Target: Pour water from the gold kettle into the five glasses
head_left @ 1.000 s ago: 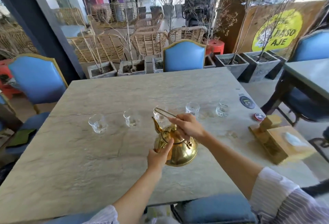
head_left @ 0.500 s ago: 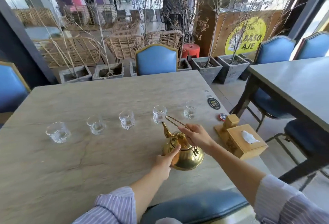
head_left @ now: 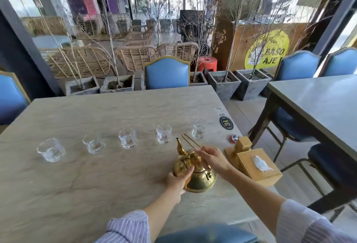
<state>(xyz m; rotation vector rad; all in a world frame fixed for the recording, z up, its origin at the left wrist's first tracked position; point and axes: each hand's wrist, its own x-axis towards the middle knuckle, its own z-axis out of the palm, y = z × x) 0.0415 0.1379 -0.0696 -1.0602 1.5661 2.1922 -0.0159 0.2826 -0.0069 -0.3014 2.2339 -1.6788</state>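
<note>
The gold kettle [head_left: 199, 179] stands on the stone table [head_left: 77, 184] near its front right, spout pointing away toward the glasses. My right hand [head_left: 214, 158] grips its thin wire handle from the right. My left hand [head_left: 176, 182] presses against the kettle's left side. Several clear glasses stand in a row across the table: the leftmost glass [head_left: 50, 150], a middle glass [head_left: 127, 140], and the rightmost glass [head_left: 199, 131], which is just beyond the spout. Whether they hold water is hard to tell.
A wooden tissue box [head_left: 257, 165] sits right of the kettle at the table's edge, with a small red tin [head_left: 234, 138] and a black coaster [head_left: 226, 123] behind it. Blue chairs [head_left: 167, 72] surround the table; a second table [head_left: 318, 100] stands to the right.
The view has swung to the right, so the glasses now sit further left. Both hands stay on the kettle, which remains on the table.
</note>
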